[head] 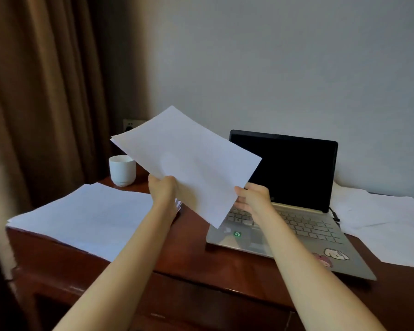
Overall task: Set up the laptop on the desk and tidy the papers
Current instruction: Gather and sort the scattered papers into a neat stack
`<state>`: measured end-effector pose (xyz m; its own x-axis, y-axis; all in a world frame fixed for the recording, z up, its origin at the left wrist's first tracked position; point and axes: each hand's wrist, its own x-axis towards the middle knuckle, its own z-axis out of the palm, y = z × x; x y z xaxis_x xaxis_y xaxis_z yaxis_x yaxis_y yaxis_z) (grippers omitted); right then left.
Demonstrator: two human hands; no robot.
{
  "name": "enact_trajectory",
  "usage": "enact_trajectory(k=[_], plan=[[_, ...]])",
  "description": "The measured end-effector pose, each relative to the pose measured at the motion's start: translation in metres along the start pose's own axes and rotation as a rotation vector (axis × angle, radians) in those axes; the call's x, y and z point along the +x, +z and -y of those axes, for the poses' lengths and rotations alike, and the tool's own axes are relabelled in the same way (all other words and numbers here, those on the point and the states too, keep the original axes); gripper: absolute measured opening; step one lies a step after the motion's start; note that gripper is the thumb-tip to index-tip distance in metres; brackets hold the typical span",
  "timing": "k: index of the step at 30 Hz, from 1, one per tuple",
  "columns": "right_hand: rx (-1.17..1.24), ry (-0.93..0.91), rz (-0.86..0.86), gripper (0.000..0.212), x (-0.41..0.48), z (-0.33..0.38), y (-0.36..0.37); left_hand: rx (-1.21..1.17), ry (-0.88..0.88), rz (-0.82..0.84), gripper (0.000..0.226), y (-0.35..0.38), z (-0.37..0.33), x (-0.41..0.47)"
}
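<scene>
Hands: left hand (163, 187) and right hand (251, 197) each pinch an edge of the thin white sheets (189, 163), raised above the left side of the open silver laptop (285, 187).
Desk: the dark red-brown wooden desk (201, 259) bears the laptop.
Pile: white paper stack (86, 216) lies left of the laptop.
Risk: a loosened pinch could spill the sheets onto the laptop.

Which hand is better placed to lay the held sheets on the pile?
Left, probably: the left hand grips the sheets right beside the pile, while the right hand is over the laptop, farther off.
</scene>
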<state>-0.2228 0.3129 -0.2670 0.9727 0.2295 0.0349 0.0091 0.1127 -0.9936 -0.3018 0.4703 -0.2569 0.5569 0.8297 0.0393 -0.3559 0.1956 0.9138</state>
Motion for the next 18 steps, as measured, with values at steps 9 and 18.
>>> enact_trajectory(k=[9, 18], plan=[[0.021, 0.080, 0.178, 0.009, -0.021, -0.006, 0.070, -0.040, -0.046, -0.229, 0.045, -0.078, -0.015, 0.017], [-0.023, 0.150, 0.261, 0.017, -0.039, -0.027, 0.121, 0.023, -0.057, -0.397, 0.045, -0.129, -0.027, 0.015]])
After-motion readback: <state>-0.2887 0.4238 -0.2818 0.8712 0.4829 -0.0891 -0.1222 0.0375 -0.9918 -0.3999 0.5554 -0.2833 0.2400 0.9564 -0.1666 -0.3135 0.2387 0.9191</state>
